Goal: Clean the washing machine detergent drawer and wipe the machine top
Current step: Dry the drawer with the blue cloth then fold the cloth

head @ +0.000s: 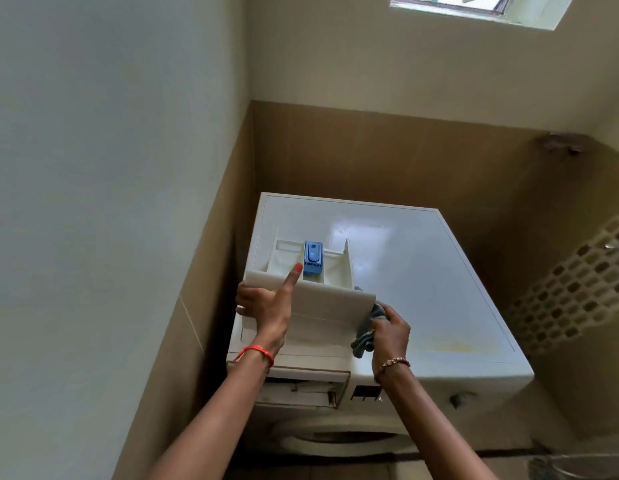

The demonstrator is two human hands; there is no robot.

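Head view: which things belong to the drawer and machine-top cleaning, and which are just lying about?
In the job: white plastic detergent drawer gripped by the left hand; grey cloth in the right hand; white washing machine top.
Lying about: cream perforated plastic item; small high window; brown wall fitting.

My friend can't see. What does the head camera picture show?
A person's left hand holds a white detergent drawer with a blue insert over a washing machine's top. The right hand grips a grey cloth at the drawer's right corner.
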